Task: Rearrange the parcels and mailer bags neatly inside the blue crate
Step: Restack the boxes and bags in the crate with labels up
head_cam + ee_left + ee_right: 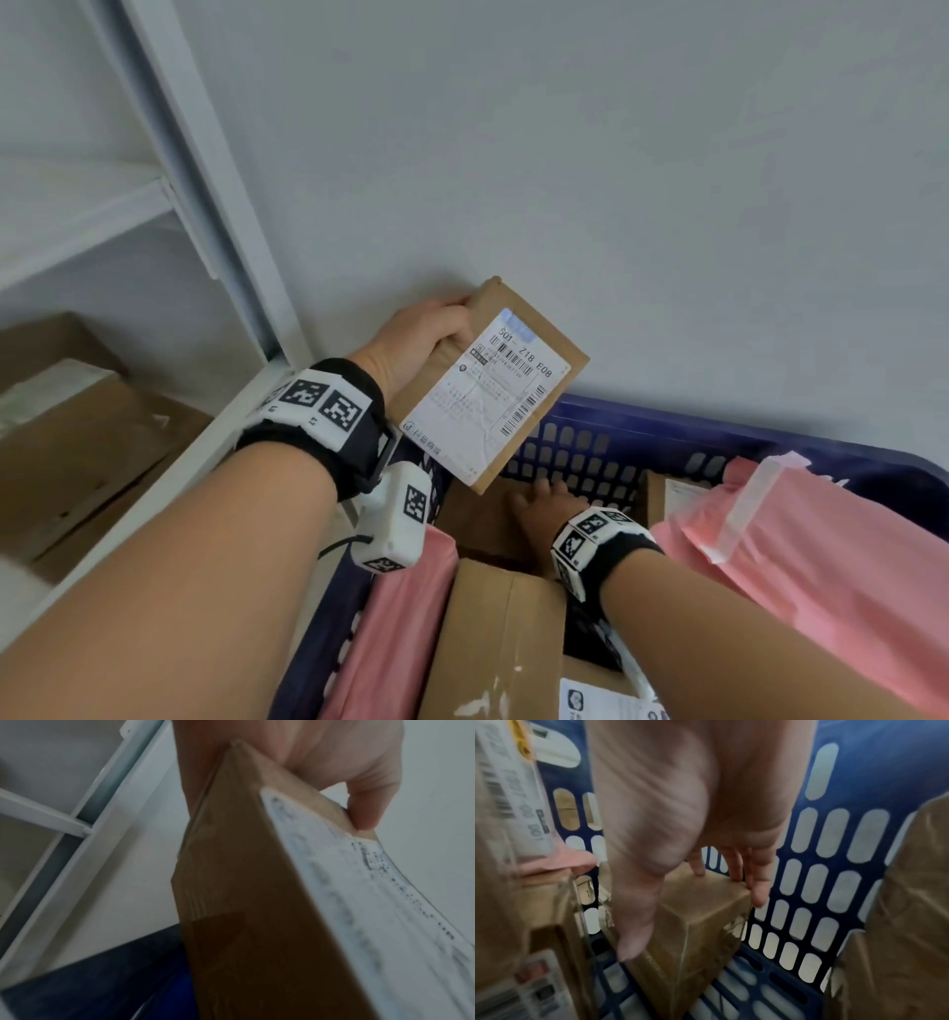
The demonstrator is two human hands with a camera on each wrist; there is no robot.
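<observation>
My left hand [436, 334] grips a flat brown parcel [493, 385] with a white shipping label, held tilted in the air above the far left corner of the blue crate [719, 426]. In the left wrist view the thumb [365, 811] presses on the labelled face of this parcel [257, 902]. My right hand [536, 506] reaches down inside the crate. There it spans a small brown box [700, 923] standing by the slotted wall [834, 862], with the thumb [634, 923] on one side and the fingers [744, 878] on the far edge. Pink mailer bags lie at the right [796, 555] and left [405, 616].
A larger brown box [503, 632] lies in the crate's middle, with another labelled parcel [606, 699] near me. A white metal shelf frame [215, 216] stands to the left with cardboard boxes [77, 452] on it. A grey wall [616, 154] rises right behind the crate.
</observation>
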